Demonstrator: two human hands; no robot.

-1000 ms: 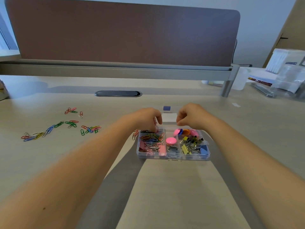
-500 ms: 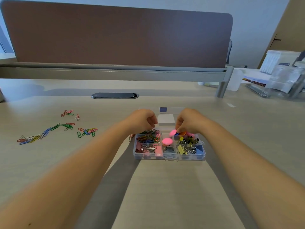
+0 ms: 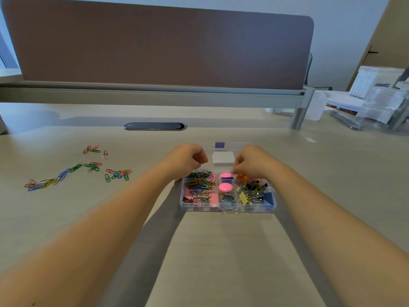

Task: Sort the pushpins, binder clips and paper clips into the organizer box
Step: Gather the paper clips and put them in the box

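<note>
Clear plastic organizer box [image 3: 228, 207] on pale wood-grain desk [image 3: 221, 251], lid open and lying flat beyond both hands.

Left hand [image 3: 188, 157] over far left corner of box, fingers curled under into a loose fist; nothing visibly held, though fingertips hidden from view, so grip on anything small not readable. Directly below and nearer than this hand: heap of mixed-colour wire paper clips [image 3: 200, 182] in far left compartment; pink binder clips [image 3: 199, 198] in compartment nearer still.

Right hand [image 3: 254, 162] over far right side of box, fingers curled down toward the compartments; fingertips just beside round pink pushpin [image 3: 225, 175], contact or pinch not readable. Second pink pushpin [image 3: 224, 187] just nearer, in middle column. Below right hand: black, yellow and blue binder clips [image 3: 254, 193] in right compartments.

Well to the left of left hand: scattered coloured paper clips [image 3: 88, 169] loose on desk, several small groups.
</note>
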